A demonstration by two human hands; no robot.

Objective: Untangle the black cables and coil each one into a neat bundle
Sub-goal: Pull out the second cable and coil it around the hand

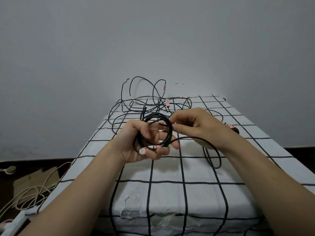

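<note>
From the head view, the person is holding a coil (167, 120) of black cable up over the near part of the checked cloth (170, 198), with the left hand (144, 143) gripping it, fingers curled through the loops. The right hand (192, 126) is pinching the cable at the coil's right edge, and a loose tail (190, 137) is drooping under that wrist onto the cloth. The other cables are sitting in a tangle (150, 106) at the far end by the wall, and pale cords (34, 189) are lying on the floor to the left.
</note>
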